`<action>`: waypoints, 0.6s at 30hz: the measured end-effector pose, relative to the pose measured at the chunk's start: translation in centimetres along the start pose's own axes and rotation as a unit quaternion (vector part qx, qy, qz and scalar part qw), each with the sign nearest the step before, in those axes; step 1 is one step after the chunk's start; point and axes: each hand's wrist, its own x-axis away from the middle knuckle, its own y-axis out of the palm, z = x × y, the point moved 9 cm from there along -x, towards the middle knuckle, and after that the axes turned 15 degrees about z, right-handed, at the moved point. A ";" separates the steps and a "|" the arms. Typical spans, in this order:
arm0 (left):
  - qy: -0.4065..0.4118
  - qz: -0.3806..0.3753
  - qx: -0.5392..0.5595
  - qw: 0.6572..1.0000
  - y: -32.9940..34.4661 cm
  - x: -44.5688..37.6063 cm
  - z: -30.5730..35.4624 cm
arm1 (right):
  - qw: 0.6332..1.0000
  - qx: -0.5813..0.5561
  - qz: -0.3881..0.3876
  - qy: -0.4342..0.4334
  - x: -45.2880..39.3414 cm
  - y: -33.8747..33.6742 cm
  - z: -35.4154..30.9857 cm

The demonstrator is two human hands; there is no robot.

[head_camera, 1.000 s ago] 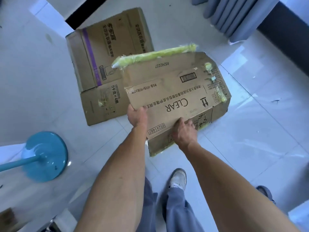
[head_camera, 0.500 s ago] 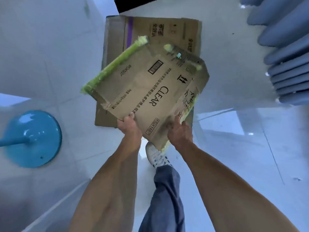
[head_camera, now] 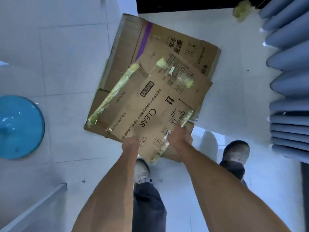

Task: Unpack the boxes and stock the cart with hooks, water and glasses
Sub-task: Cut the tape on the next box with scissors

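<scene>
A flattened brown cardboard box (head_camera: 150,104) printed with "CLEAR" and edged with yellow-green tape hangs low over the floor. My left hand (head_camera: 130,144) grips its near edge, and my right hand (head_camera: 179,139) grips the near right corner. Under it lies a second flattened box (head_camera: 170,46) with a purple stripe, flat on the white tile floor. No cart, hooks, water or glasses are in view.
A round blue stand base (head_camera: 18,126) sits on the floor at the left. Grey-blue curtain folds (head_camera: 289,77) hang along the right. A scrap of yellow-green tape (head_camera: 240,10) lies top right. My shoes (head_camera: 235,156) stand just behind the boxes.
I have stepped closer and lowered the "CLEAR" box down over the purple-striped box. Both hands keep their grip on its near edge.
</scene>
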 end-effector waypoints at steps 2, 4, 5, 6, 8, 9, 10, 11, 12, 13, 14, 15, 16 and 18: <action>-0.004 -0.009 -0.019 1.000 1.5 1.7 1.0 | 1.000 0.016 -0.006 -0.017 -1.7 -1.0 -0.5; -0.035 -0.012 -0.015 0.999 3.5 3.3 2.3 | 0.999 0.026 -0.013 -0.027 -3.8 -2.1 -1.3; -0.052 -0.019 0.003 0.998 4.6 3.8 2.9 | 0.999 0.026 -0.015 -0.023 -5.0 -2.6 -1.8; -0.072 -0.024 0.021 0.997 5.8 4.1 3.1 | 1.000 0.019 -0.018 -0.012 -6.4 -3.2 -2.3; -0.117 -0.019 0.051 0.992 7.9 4.6 3.0 | 0.999 -0.010 -0.029 0.026 -9.0 -4.0 -2.7; -0.139 -0.014 0.069 0.988 9.1 4.7 2.8 | 0.998 -0.023 -0.033 0.039 -10.3 -4.2 -2.8; -0.157 -0.002 0.093 0.983 10.3 4.7 2.7 | 0.998 -0.034 -0.036 0.045 -11.5 -4.4 -2.8; -0.181 0.014 0.117 0.976 11.2 5.0 2.7 | 0.997 -0.038 -0.044 0.043 -12.5 -4.5 -2.9; -0.210 0.027 0.141 0.967 12.3 5.3 2.4 | 0.997 -0.036 -0.056 0.034 -13.3 -4.4 -2.8; -0.243 0.034 0.172 0.954 13.6 5.8 2.0 | 0.997 -0.025 -0.064 0.024 -14.1 -4.2 -2.6; -0.272 0.035 0.206 0.939 15.0 6.5 1.5 | 0.997 -0.013 -0.071 0.011 -14.9 -4.0 -2.3; -0.297 0.032 0.235 0.925 16.8 7.2 1.0 | 0.997 0.005 -0.074 -0.006 -15.7 -4.1 -2.2; -0.322 0.026 0.258 0.911 18.5 8.2 0.7 | 0.996 0.044 -0.061 -0.052 -16.6 -4.3 -2.5; -0.375 0.010 0.295 0.879 22.3 10.1 0.2 | 0.941 0.204 -0.020 -0.269 -18.0 -3.9 -4.9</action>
